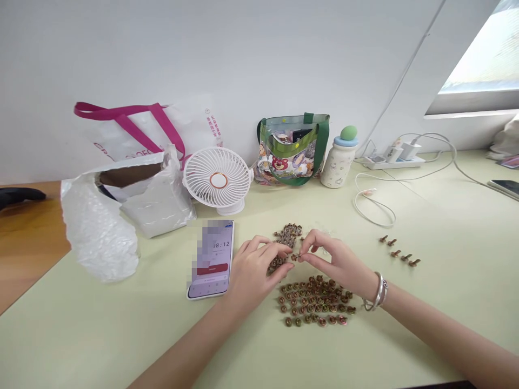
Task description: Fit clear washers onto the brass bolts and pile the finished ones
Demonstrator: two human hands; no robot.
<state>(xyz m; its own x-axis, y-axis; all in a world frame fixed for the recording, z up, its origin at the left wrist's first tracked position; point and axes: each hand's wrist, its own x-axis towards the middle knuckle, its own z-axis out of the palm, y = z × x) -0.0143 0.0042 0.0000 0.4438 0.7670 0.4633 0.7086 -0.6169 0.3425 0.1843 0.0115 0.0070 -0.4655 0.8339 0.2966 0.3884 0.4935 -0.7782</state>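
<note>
**Hand status.** My right hand [338,265] is above the middle of the counter [121,335]. Its thumb and forefinger [307,250] are closed in a pinch on one small metal bolt [297,257]. My left hand [255,267] is just beside it, with its fingers [267,249] curved down over a loose heap of bolts [276,265]. The fingertips of the two hands nearly meet. Whether the left fingers are gripping anything cannot be determined from this view. Metal bangles [377,293] encircle my right wrist.

**Bolt locations.** The bolts lie in four groups on the counter. The loose heap is under my left hand. A compact pile [287,235] sits just beyond both hands. A wider spread of bolts [314,302] lies directly below my hands, on the side nearer me. Five bolts [399,254] lie on their sides in a loose diagonal row, well to the right.

**Surrounding items.** A phone [211,259] with a lit, partly blurred screen lies just left of my left hand. Beyond it stand a white fan [217,178] and a crumpled plastic bag [97,227]. Along the wall are a clear patterned tote bag [292,151], a white bottle [338,162], and a power strip [393,162] with a white cable [373,205].
</note>
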